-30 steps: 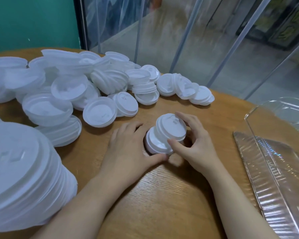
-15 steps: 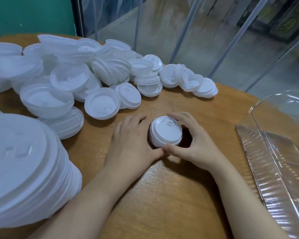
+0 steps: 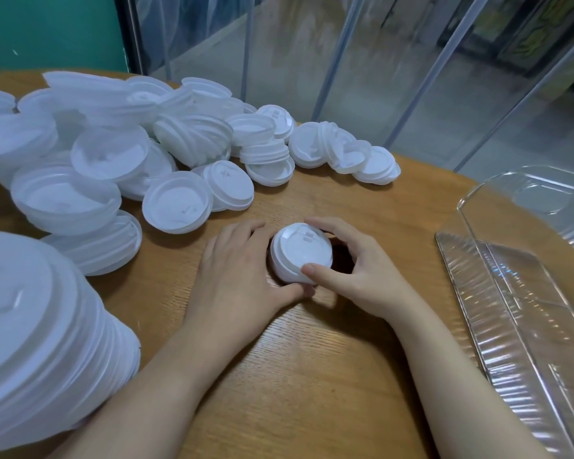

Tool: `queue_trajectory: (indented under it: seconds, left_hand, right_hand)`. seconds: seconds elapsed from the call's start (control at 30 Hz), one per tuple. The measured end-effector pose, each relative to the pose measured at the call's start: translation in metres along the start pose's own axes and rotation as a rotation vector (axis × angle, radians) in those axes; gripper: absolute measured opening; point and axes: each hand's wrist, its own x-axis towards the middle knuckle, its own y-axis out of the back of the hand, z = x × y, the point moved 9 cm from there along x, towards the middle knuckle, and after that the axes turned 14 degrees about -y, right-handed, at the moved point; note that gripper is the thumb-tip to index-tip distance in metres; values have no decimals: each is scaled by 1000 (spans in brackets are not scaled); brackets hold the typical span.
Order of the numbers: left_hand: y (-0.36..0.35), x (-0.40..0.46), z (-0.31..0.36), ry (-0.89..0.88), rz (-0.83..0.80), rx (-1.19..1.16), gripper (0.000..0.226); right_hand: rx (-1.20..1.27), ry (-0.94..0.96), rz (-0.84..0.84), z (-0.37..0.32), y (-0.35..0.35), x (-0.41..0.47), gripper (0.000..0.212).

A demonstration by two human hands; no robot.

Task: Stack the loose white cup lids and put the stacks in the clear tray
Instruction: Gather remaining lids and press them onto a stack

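A small stack of white cup lids stands on the wooden table in the middle. My left hand cups its left side, thumb curled under the near edge. My right hand curls round its right side, thumb on the near rim and fingers behind it. A heap of loose white lids covers the far left of the table. A tall stack of lids rises at the near left. The clear tray lies at the right edge with nothing in it.
A clear plastic lid or box stands behind the tray at the right. Clear plastic curtain strips hang beyond the table's far edge. Bare wood shows between my arms and toward the tray.
The tilted lids I held a second ago have settled into one upright stack between my hands. Both hands stay around it; the view has shifted slightly.
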Motion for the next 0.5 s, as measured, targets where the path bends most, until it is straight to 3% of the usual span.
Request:
queue_trajectory:
  seconds: [0.37,0.43,0.5]
  left_hand:
    - [2,0,1,-28,31,-31,85]
    - [2,0,1,-27,43,-26,83]
    - [0,-1,0,-23,41,-26,85]
  right_hand:
    - [71,10,6,1,2,-1,62]
    - [265,9,181,9,22,1,48]
    - [299,23,504,22,54,0,34]
